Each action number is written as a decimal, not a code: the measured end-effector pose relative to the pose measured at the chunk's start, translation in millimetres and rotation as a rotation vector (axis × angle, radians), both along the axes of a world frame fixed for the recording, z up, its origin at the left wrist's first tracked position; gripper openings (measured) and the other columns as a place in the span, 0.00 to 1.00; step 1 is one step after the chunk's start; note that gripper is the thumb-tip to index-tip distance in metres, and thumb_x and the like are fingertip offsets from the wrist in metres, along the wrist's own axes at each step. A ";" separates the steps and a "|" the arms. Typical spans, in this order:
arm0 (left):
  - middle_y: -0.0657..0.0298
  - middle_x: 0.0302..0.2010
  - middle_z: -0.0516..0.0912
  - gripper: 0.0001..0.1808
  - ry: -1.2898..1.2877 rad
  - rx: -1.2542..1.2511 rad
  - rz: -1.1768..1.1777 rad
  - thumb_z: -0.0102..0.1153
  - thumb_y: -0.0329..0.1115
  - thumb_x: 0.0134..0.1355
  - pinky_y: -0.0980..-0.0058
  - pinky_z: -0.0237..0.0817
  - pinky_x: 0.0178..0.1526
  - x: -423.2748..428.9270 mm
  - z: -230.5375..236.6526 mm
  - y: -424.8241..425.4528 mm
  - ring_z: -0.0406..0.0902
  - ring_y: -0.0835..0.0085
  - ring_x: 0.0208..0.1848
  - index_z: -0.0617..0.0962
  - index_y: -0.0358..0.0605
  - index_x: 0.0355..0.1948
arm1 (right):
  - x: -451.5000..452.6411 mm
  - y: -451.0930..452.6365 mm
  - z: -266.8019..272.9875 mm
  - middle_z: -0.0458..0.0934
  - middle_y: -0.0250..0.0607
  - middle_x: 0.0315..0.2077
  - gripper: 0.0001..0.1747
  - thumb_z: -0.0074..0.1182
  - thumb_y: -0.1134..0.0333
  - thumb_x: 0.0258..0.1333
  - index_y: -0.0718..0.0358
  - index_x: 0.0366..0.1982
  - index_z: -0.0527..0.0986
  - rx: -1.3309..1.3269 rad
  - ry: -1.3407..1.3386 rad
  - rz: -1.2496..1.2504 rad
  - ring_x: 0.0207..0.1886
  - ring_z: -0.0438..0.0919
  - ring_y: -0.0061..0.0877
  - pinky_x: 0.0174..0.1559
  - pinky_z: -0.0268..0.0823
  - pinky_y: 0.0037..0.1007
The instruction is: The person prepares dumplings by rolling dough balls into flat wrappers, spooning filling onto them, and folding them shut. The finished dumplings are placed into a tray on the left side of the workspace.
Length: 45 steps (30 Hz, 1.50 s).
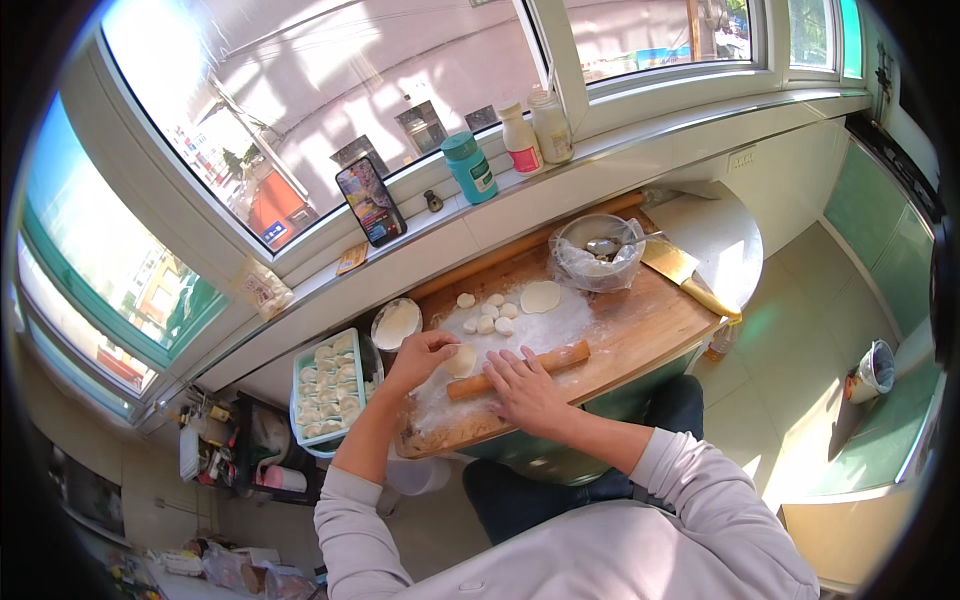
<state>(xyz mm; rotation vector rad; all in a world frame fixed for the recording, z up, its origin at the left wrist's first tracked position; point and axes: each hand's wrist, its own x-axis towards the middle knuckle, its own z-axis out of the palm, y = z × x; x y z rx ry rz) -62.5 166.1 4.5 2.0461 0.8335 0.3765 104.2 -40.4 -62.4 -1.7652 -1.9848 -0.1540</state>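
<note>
My left hand (421, 361) pinches the edge of a small round dough wrapper (460, 363) that lies on the floured wooden board (637, 319). My right hand (529, 394) lies over a short wooden rolling pin (566, 357), with its fingers stretched across the wood. The pin's left end is just below the wrapper. Beyond my hands sit several small dough pieces (485, 325), and to their right is a flat rolled wrapper (540, 297). A plastic-lined bowl (592, 279) at the back of the board holds filling and a spoon.
A tray (298, 409) of shaped dumplings stands left of the board, near a bowl of flour (396, 325). A wide-bladed cleaver (670, 260) lies at the board's right, beside a round panel (731, 244). A longer wooden rod (487, 262) runs along the back. A phone (371, 202) leans on the windowsill.
</note>
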 end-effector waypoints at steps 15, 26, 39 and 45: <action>0.52 0.57 0.88 0.26 -0.007 0.610 0.041 0.66 0.27 0.60 0.66 0.75 0.63 90.6 -7.2 -3.1 0.86 0.56 0.57 0.83 0.41 0.62 | 5.5 -14.7 2.0 0.71 0.49 0.68 0.38 0.60 0.53 0.64 0.65 0.69 0.68 0.094 0.061 0.060 0.73 0.67 0.43 0.78 0.52 0.51; 0.55 0.49 0.89 0.21 0.019 0.485 0.052 0.73 0.31 0.58 0.69 0.79 0.52 4.8 -39.4 -7.8 0.88 0.62 0.46 0.86 0.40 0.54 | 4.4 -14.6 4.9 0.74 0.53 0.65 0.35 0.58 0.57 0.62 0.67 0.66 0.70 0.131 0.080 0.069 0.69 0.70 0.45 0.76 0.53 0.50; 0.55 0.49 0.89 0.19 0.074 0.429 0.064 0.66 0.24 0.57 0.68 0.78 0.55 -54.3 -14.6 -48.1 0.87 0.63 0.50 0.86 0.39 0.52 | 5.8 -13.7 13.1 0.78 0.46 0.57 0.32 0.64 0.64 0.53 0.64 0.61 0.75 0.176 0.142 0.075 0.63 0.75 0.41 0.70 0.60 0.46; 0.55 0.52 0.88 0.23 0.210 0.332 0.078 0.71 0.27 0.57 0.68 0.77 0.57 -69.8 -14.5 -56.1 0.87 0.61 0.51 0.84 0.39 0.55 | 13.2 -7.4 10.0 0.82 0.40 0.52 0.26 0.67 0.67 0.54 0.60 0.56 0.78 0.184 0.223 0.035 0.57 0.78 0.38 0.65 0.64 0.44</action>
